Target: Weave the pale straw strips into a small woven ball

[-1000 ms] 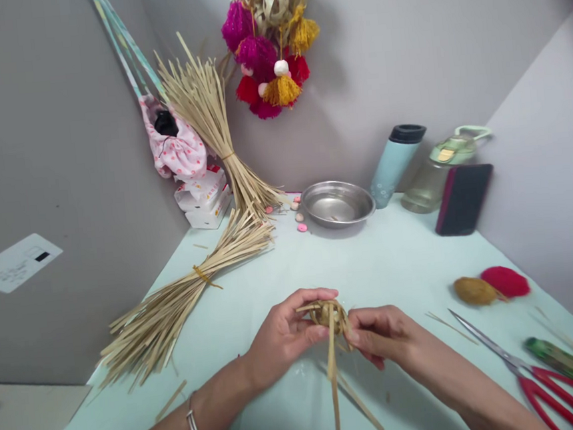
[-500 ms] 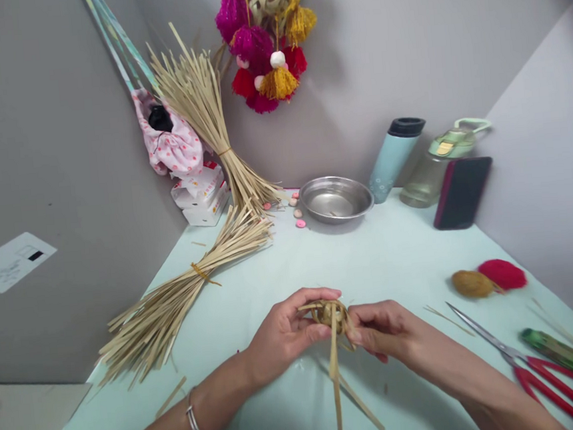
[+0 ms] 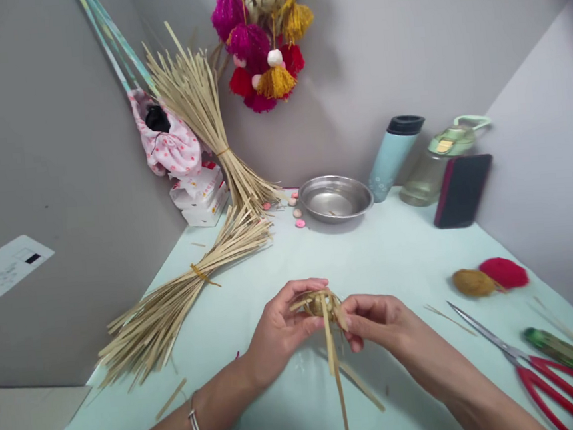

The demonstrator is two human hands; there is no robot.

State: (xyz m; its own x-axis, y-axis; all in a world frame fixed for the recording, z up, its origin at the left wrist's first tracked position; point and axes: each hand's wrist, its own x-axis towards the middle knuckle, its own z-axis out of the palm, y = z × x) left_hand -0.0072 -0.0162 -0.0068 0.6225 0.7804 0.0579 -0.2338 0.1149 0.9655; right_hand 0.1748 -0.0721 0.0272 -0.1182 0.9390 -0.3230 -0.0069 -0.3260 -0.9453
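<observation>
A small woven ball (image 3: 319, 303) of flat, pale straw strips is held just above the table, low in the middle of the view. My left hand (image 3: 282, 329) curls round its left side, fingers over the top and thumb at the front. With thumb and fingertips, my right hand (image 3: 376, 321) pinches a strip at the ball's right side. Long loose strips (image 3: 331, 355) hang down from its front. Part of the ball is hidden behind my fingers.
Bundled straw strips (image 3: 174, 305) lie at left; another bundle (image 3: 208, 121) leans on the wall. A metal bowl (image 3: 336, 200), a tumbler (image 3: 396, 158), a bottle (image 3: 435, 168) and a phone (image 3: 464, 191) stand behind. Red-handled scissors (image 3: 522, 358), a green-handled tool (image 3: 564, 351) and yarn (image 3: 503, 272) lie right.
Both hands and the woven ball have shifted slightly up and left. The right fingers have changed their position on the strip at the ball's right side.
</observation>
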